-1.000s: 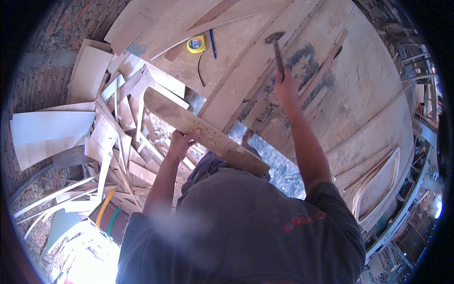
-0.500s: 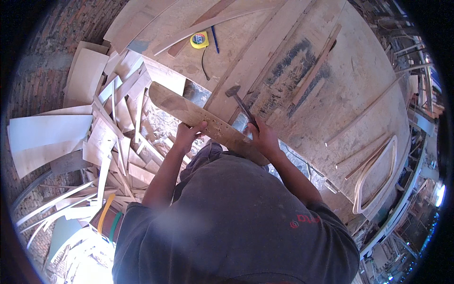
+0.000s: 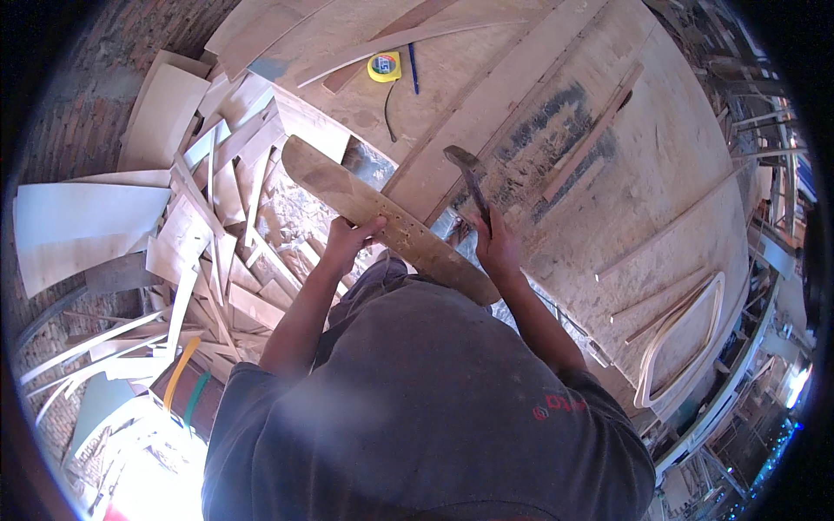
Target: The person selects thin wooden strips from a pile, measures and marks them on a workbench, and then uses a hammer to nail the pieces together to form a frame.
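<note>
A long wooden board (image 3: 391, 224) with rounded ends and several small holes or marks near its middle slants across in front of my body. My left hand (image 3: 350, 242) grips its near edge, thumb on the upper face. In my right hand (image 3: 499, 252), the fingers wrap round the handle of a hammer (image 3: 473, 174). The hammer's dark head is raised beyond the board, over the table side. My right hand is beside the board's right end and looks apart from it.
The big wooden worktable (image 3: 669, 191) carries a yellow tape measure (image 3: 383, 67), a blue pen (image 3: 413, 69), thin strips and a dark stained patch. A rounded bent-wood frame (image 3: 682, 339) lies at its right. Offcuts (image 3: 234, 182) pile up on the left beside a brick wall (image 3: 61, 139).
My right hand has drawn off the board and lifted the hammer, its head now farther right. My left hand keeps its grip on the board. The whole view has shifted slightly.
</note>
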Available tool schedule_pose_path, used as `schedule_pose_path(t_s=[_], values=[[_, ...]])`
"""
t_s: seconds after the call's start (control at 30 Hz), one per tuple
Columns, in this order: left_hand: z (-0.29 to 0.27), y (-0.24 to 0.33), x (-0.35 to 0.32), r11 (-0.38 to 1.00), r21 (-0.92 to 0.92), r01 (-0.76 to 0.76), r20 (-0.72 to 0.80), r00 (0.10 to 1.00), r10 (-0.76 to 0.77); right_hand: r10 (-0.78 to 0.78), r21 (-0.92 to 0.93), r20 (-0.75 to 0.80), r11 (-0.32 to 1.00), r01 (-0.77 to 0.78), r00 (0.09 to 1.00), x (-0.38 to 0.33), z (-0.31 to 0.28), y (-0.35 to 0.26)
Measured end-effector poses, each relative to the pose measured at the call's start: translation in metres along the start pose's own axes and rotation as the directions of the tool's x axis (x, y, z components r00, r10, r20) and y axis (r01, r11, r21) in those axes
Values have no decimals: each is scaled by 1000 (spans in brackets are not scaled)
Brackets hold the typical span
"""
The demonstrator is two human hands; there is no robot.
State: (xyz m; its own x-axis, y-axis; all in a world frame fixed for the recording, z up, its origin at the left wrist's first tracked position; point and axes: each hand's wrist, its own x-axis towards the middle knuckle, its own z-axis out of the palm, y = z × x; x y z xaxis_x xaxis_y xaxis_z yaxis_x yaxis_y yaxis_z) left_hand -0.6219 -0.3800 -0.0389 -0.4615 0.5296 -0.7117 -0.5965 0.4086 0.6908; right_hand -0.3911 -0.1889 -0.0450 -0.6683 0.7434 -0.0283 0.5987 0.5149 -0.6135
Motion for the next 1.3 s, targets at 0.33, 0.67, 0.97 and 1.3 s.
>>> schedule_pose_path(t_s=[0.33,0.67,0.97,1.3], values=[[-4,-5,2,999,27,-19,3,1000,19,31,-9,76,999,-31,997,2,-5,-7],[-9,-12,11,990,75,-119,48,992,115,172,-59,139,984,-165,975,12,0,-12],[-68,8,25,965,-227,-129,-63,991,118,543,33,-418,810,-585,728,-55,-32,18],[-89,73,40,948,-280,-154,-110,986,127,429,-263,-529,737,-622,732,-111,-62,60]])
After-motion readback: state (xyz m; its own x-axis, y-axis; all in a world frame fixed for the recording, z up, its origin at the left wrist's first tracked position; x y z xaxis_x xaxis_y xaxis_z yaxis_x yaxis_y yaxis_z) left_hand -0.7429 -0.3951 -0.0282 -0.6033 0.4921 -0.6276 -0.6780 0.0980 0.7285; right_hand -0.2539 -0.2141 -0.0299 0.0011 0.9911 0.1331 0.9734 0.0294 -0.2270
